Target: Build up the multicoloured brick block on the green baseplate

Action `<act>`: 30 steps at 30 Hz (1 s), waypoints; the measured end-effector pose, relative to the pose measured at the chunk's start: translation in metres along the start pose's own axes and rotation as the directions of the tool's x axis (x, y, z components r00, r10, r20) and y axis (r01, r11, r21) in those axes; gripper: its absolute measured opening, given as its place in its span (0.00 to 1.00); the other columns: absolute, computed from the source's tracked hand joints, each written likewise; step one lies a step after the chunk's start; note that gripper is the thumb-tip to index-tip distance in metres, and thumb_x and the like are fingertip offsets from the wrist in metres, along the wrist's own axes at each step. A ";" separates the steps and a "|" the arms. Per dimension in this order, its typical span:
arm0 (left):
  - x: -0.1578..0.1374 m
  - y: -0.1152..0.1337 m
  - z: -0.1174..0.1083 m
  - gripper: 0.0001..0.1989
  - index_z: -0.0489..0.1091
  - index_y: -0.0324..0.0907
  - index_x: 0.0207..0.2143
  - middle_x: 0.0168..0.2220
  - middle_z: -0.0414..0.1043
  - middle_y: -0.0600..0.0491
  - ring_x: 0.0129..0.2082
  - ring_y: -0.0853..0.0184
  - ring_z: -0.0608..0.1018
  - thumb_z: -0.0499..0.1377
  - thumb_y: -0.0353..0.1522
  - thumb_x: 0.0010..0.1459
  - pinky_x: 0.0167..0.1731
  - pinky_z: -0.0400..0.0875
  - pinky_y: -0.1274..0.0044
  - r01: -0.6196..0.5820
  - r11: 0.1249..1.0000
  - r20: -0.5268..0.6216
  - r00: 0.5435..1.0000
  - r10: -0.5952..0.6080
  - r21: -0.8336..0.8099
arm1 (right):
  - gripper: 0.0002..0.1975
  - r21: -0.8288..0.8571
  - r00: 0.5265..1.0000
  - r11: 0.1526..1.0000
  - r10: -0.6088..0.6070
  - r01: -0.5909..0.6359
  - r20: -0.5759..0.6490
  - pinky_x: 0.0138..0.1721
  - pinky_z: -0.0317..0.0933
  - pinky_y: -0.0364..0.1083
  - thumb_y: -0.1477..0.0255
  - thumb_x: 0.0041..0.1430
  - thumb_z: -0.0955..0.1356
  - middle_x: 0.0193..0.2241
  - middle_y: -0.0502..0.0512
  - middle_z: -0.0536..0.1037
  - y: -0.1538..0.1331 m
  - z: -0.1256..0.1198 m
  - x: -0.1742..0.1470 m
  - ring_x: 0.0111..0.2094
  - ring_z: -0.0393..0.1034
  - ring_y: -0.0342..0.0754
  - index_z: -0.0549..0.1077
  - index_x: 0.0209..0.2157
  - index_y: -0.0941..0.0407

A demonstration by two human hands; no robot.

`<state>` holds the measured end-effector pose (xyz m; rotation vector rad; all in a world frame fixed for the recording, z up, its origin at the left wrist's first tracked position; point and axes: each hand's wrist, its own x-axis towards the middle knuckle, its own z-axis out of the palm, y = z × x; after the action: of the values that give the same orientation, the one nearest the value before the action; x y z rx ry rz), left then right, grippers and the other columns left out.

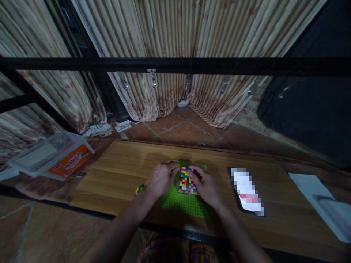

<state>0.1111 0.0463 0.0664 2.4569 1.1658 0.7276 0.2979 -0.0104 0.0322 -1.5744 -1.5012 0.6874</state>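
Observation:
A block of small multicoloured toy bricks (185,183) sits on a green studded baseplate (183,208) on the wooden table. My left hand (162,178) is closed, thumb and index fingertips pinched at the block's far left corner. Over the block's right side and far right corner curl the fingers of my right hand (207,186), touching it. Parts of the block's far edge are hidden by my fingertips. To the left of my left wrist lies a small cluster of yellow, green and red bricks (139,190), partly covered by the forearm.
A phone (248,191) with a lit, blurred screen lies right of the baseplate. White sheets (315,193) rest at the table's right end. A clear plastic box (55,155) with an orange label stands at the left. Beyond the table are a black rail (175,65) and striped curtains (170,29).

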 end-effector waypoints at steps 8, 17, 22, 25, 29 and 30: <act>0.013 0.003 0.010 0.12 0.75 0.42 0.35 0.32 0.76 0.51 0.35 0.67 0.77 0.52 0.29 0.66 0.38 0.71 0.79 -0.052 0.991 0.104 0.994 0.039 0.126 | 0.15 0.016 0.999 1.000 -0.016 0.016 -0.044 0.48 0.65 0.50 0.63 0.62 0.64 0.43 0.55 0.77 -0.001 0.004 -0.005 0.45 0.72 0.50 0.75 0.47 0.52; 0.027 0.006 -0.001 0.14 0.74 0.41 0.28 0.29 0.75 0.52 0.31 0.67 0.77 0.52 0.28 0.65 0.35 0.69 0.79 -0.121 0.974 0.229 0.970 0.075 0.192 | 0.15 0.012 0.999 1.000 0.003 -0.003 -0.046 0.48 0.64 0.50 0.62 0.61 0.64 0.43 0.55 0.77 -0.002 0.004 -0.004 0.45 0.72 0.50 0.76 0.46 0.52; 0.035 0.006 -0.002 0.13 0.75 0.40 0.26 0.28 0.77 0.50 0.30 0.65 0.78 0.55 0.26 0.61 0.34 0.69 0.77 -0.129 0.976 0.263 0.961 0.080 0.175 | 0.15 0.015 0.999 1.000 -0.009 0.009 -0.044 0.49 0.64 0.50 0.62 0.62 0.64 0.43 0.55 0.77 -0.003 0.003 -0.004 0.45 0.71 0.50 0.76 0.46 0.53; 0.036 0.005 -0.002 0.13 0.75 0.39 0.25 0.28 0.77 0.49 0.30 0.65 0.78 0.55 0.26 0.61 0.34 0.69 0.77 -0.124 0.980 0.270 0.960 0.080 0.153 | 0.16 0.008 0.999 1.000 -0.007 0.008 -0.033 0.49 0.64 0.50 0.62 0.62 0.64 0.43 0.56 0.77 -0.001 0.003 -0.004 0.45 0.72 0.50 0.75 0.46 0.53; 0.033 0.002 0.000 0.13 0.77 0.40 0.27 0.28 0.78 0.51 0.31 0.66 0.79 0.55 0.26 0.62 0.35 0.69 0.79 -0.101 0.988 0.253 0.965 0.069 0.113 | 0.17 -0.010 1.000 1.000 0.003 -0.003 -0.030 0.49 0.64 0.51 0.61 0.62 0.63 0.44 0.56 0.77 0.001 0.004 -0.004 0.45 0.72 0.51 0.75 0.47 0.53; 0.031 0.001 0.001 0.13 0.77 0.40 0.27 0.29 0.79 0.51 0.32 0.66 0.79 0.55 0.26 0.62 0.35 0.70 0.79 -0.093 0.990 0.243 0.968 0.066 0.102 | 0.17 -0.016 1.000 1.000 0.000 0.000 -0.027 0.49 0.64 0.51 0.61 0.62 0.63 0.44 0.56 0.77 0.002 0.004 -0.003 0.45 0.72 0.51 0.75 0.47 0.53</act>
<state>0.1293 0.0702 0.0756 2.6102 1.0477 0.3797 0.2953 -0.0130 0.0281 -1.5902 -1.4908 0.6533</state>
